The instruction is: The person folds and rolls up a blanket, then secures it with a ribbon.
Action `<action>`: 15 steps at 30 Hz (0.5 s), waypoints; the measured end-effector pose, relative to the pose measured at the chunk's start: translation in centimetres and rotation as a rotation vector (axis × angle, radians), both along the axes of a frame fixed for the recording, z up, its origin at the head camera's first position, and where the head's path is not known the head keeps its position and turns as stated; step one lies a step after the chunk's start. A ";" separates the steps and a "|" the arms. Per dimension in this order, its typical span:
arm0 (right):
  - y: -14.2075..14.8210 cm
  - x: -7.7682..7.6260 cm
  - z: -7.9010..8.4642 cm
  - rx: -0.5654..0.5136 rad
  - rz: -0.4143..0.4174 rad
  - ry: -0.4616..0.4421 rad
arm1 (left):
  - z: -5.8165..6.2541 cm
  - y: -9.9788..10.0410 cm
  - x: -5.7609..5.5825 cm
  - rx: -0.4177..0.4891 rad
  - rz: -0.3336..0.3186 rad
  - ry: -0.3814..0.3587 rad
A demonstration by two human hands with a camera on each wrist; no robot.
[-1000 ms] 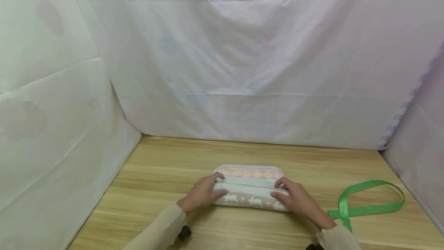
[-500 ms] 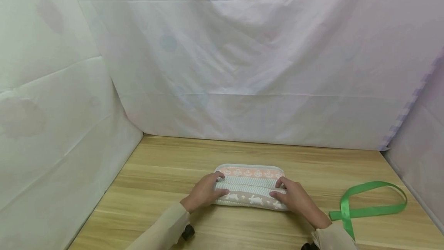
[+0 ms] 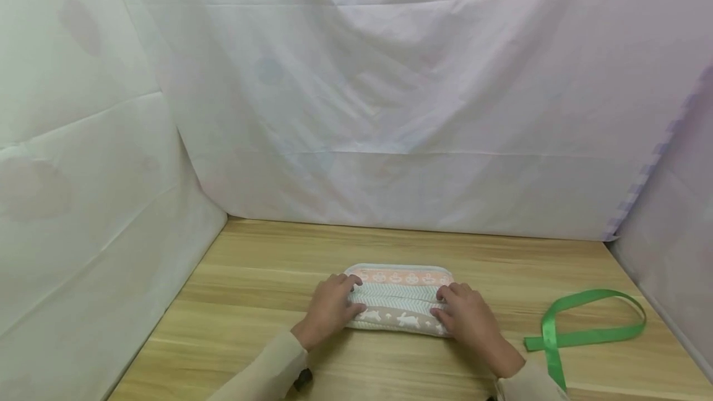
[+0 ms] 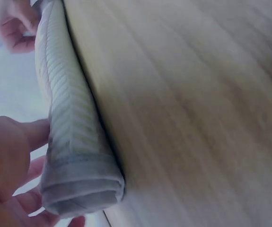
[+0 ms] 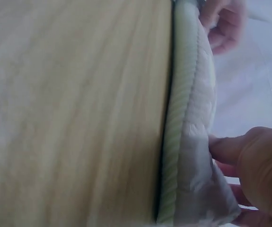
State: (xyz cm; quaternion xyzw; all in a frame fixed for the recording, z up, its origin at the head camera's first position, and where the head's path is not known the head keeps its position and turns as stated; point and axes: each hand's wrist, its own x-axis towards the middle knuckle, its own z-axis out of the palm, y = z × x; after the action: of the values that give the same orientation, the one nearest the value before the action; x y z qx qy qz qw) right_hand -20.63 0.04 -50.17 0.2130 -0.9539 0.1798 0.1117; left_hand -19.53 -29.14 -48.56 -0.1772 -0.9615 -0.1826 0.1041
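A folded, quilted cloth lies on the table, with peach, pale herringbone and grey-brown bands; white rabbits show on the front band. My left hand holds its left end, thumb on the front band and fingers farther back. At the right end my right hand grips it in much the same way, fingers bent over the top. The left wrist view shows the cloth's layered end beside the left thumb. In the right wrist view, the right thumb touches the cloth's upper side. Some fingertips are hidden.
A green ribbon lies in a crossed loop on the wooden table, right of the cloth. White fabric hangs behind the table, with more along the left and right sides.
Both hands have shifted slightly inward on the cloth, the right one covering more of its right end. The folded cloth stays in nearly the same place, and the ribbon lies as before.
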 end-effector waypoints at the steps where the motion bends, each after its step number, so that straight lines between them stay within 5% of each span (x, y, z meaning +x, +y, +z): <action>1: -0.1 0.1 -0.1 0.026 0.015 0.059 | -0.1 0.1 0.1 -0.017 -0.010 0.037; 7: -0.5 1.0 -0.3 0.145 0.081 0.299 | -0.2 0.6 0.4 -0.117 -0.089 0.184; 15: -0.7 2.2 0.0 0.181 0.115 0.330 | -0.1 0.6 1.0 -0.222 -0.172 0.290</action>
State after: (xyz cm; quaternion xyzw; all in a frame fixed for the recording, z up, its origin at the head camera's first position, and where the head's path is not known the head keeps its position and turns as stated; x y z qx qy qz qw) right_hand -18.42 -0.62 -50.21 0.3028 -0.9212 0.0618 0.2364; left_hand -18.58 -28.55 -48.66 -0.2933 -0.9320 -0.0561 0.2055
